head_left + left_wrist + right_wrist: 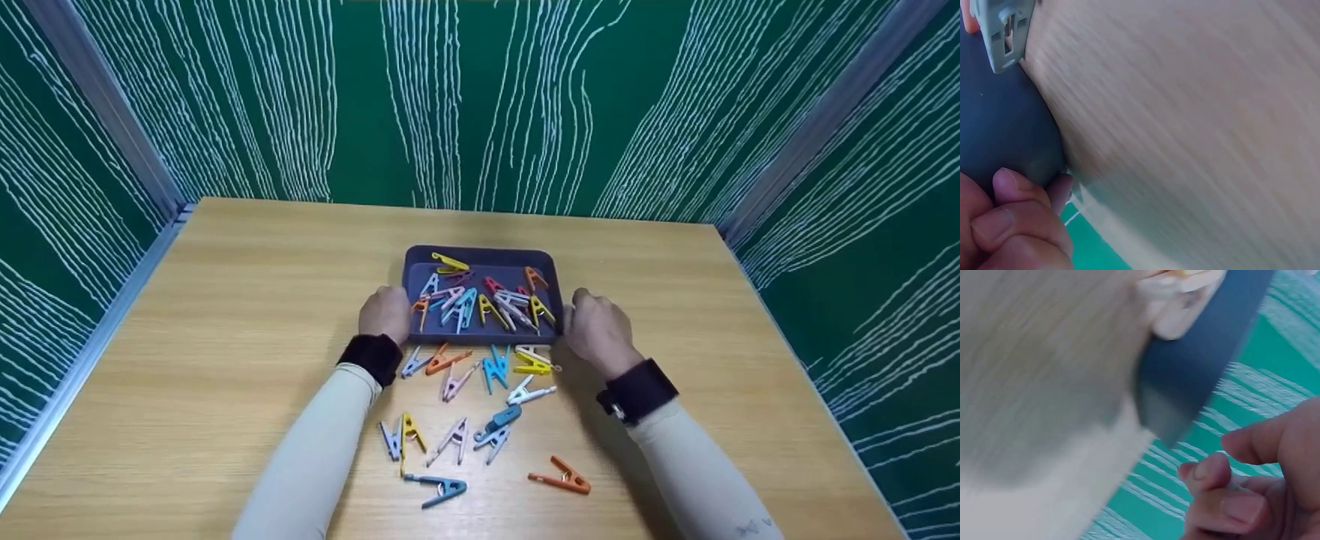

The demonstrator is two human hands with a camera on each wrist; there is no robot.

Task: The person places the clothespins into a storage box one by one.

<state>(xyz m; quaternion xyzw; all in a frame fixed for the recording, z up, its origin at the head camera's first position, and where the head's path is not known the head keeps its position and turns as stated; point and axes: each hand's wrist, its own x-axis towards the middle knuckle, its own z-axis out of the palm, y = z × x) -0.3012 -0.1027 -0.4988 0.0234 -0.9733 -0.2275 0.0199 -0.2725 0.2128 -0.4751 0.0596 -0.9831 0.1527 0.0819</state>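
Note:
A dark grey rectangular tray (480,339) lies on the table with several coloured clothespins (465,307) inside. At its left side my left hand (385,313) grips the tray wall, fingers curled against it in the left wrist view (1022,219). Beside the right side is my right hand (598,328). In the right wrist view, a gap shows between that hand (1247,486) and the tray corner (1171,416); its fingers are loosely bent and hold nothing. More clothespins lie on the table in front of the tray, among them an orange one (564,478) and a blue one (441,487).
The wooden table (187,360) extends to both sides of the tray. Green panels (360,112) with white wavy lines stand behind and at both sides, with metal posts (817,120) at the corners. Loose clothespins lie between the forearms.

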